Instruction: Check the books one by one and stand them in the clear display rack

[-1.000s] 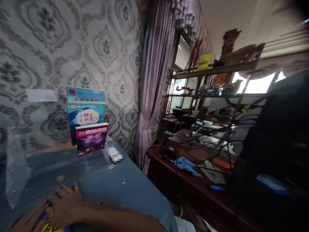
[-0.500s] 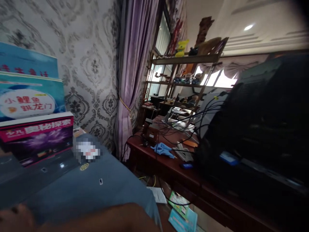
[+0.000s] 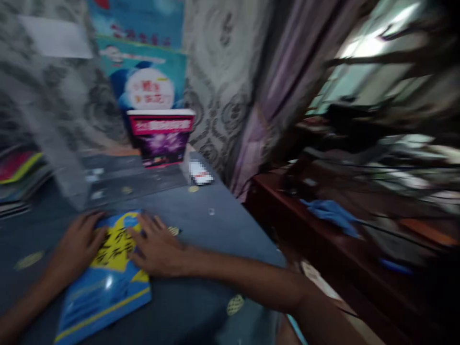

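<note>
A blue and yellow book (image 3: 108, 292) with black characters on its cover lies on the dark blue-grey tablecloth (image 3: 194, 306). My left hand (image 3: 79, 240) rests along the book's upper left edge, thumb reaching onto the cover, its fingers loosely extended. On the upper right part of the cover lies my right hand (image 3: 156, 247), fingers spread apart. Motion blur softens both hands, and part of the cover is hidden under them.
Behind the book stand a purple and pink book (image 3: 163, 143) and a teal book (image 3: 151, 79) in a clear holder. More books (image 3: 23, 175) are stacked at left. Past the table's right edge is a reddish-brown desk (image 3: 273, 201) with a blue cloth (image 3: 332, 215) and cables.
The view has swung left and down. The blue and yellow book and both hands on it now show; before, only a blurred arm and part of a hand were visible at the bottom.
</note>
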A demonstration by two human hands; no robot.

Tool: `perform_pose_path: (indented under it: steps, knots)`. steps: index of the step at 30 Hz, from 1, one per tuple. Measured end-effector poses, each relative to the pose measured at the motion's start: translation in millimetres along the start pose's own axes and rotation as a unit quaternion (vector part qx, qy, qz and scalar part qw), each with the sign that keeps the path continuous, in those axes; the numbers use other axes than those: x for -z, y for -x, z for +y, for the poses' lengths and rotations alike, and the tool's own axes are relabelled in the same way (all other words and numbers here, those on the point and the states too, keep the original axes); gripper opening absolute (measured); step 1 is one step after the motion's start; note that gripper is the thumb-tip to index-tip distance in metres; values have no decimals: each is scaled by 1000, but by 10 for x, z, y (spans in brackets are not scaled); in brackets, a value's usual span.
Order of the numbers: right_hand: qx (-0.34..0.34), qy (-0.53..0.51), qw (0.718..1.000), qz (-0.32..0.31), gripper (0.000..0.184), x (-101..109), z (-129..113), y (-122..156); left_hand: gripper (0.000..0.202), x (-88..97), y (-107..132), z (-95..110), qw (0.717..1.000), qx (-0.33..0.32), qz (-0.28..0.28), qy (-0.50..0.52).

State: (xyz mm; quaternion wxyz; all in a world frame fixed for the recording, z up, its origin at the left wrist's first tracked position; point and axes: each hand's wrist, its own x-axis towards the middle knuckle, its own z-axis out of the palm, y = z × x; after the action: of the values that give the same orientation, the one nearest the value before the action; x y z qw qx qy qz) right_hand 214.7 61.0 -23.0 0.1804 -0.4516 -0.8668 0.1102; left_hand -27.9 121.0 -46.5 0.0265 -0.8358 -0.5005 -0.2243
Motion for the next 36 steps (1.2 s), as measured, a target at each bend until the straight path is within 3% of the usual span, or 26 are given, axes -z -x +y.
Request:
perform_pose_path:
  steps: [2, 4, 7, 11, 15, 21, 36]
  knots:
    - [4, -28, 999, -18, 56, -28, 17, 43, 42, 104, 54, 63, 998, 49, -28, -19]
    - [13, -47, 999, -24, 57, -65, 16, 61, 47, 158, 99, 132, 995, 87, -18, -42]
    - [12, -65, 998, -15, 55, -105, 21, 57, 46, 212, 217, 213, 992, 101, -23, -68]
    - [18, -59, 998, -9, 54, -142, 54, 36, 40, 245, 366, 257, 997, 36, -8, -73]
    - [28, -55, 998, 11, 51, -179, 81, 33, 39, 222, 369, 294, 998, -43, -34, -9]
    - [24, -63, 998, 12, 52, -195, 85, 18, 42, 197, 207, 322, 993, -86, -67, 34]
    - [22, -116, 992, 39, 36, -120, 94, 14, 43, 152, -268, 423, 977, -158, -141, 10]
